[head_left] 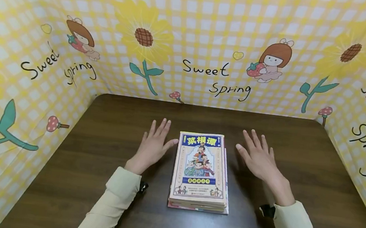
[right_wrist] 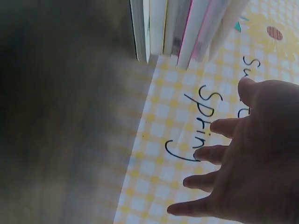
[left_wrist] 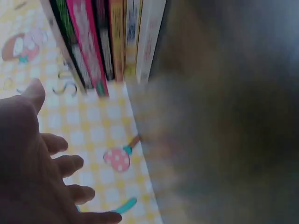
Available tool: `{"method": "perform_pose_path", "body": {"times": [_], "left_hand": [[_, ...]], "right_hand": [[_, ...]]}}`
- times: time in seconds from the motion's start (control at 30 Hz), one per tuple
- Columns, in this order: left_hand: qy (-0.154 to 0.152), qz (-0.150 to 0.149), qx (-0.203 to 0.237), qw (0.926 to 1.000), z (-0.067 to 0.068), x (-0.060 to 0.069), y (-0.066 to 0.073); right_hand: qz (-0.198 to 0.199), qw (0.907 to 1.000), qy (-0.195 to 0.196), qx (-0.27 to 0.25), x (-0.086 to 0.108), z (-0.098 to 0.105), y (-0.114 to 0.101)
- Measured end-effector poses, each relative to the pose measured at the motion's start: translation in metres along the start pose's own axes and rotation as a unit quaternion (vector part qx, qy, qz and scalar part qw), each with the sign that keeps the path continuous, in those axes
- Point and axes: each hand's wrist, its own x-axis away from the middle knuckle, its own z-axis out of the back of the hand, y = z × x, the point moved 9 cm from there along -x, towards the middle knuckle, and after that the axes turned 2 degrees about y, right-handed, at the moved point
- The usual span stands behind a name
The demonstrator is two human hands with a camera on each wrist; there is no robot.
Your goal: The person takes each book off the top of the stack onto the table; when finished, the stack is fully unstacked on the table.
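Note:
A stack of several books (head_left: 196, 189) lies on the dark wooden table, its top cover cream and blue with cartoon children and yellow Chinese characters. On its left side my left hand (head_left: 153, 146) is held with fingers spread, the thumb near the cover's edge. Apart from the stack on the other side is my right hand (head_left: 260, 162), fingers also extended. Neither hand holds anything. The left wrist view shows coloured spines (left_wrist: 88, 42) of the stacked books. In the right wrist view, their page edges (right_wrist: 159, 28) face my right hand.
The brown table (head_left: 97, 149) has rounded far corners. A yellow checked cloth (head_left: 206, 30) with sunflowers, cartoon girls and "Sweet Spring" lettering rises behind the table and along both sides. Dark bands (head_left: 143, 187) sit at the wrists, beside pale sleeves.

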Motion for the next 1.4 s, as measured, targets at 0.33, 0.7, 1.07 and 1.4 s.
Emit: {"method": "perform_pose_path", "body": {"times": [0.33,0.7,1.07,1.4], "left_hand": [[-0.116,0.058,0.266,0.9552,-0.038,0.041,0.023],[-0.081,0.079,0.370,0.9222,-0.048,0.044,0.020],[-0.060,0.126,0.426,0.8937,-0.045,0.044,0.008],[-0.063,0.207,0.490,0.8443,-0.039,0.045,-0.008]], "right_hand": [[0.032,0.9989,0.011,-0.032,0.031,-0.026,-0.024],[0.060,0.9870,-0.027,-0.147,0.044,-0.039,-0.042],[0.054,0.9791,-0.063,-0.186,0.048,-0.052,-0.048],[0.068,0.9749,-0.084,-0.195,0.051,-0.056,-0.045]]}}
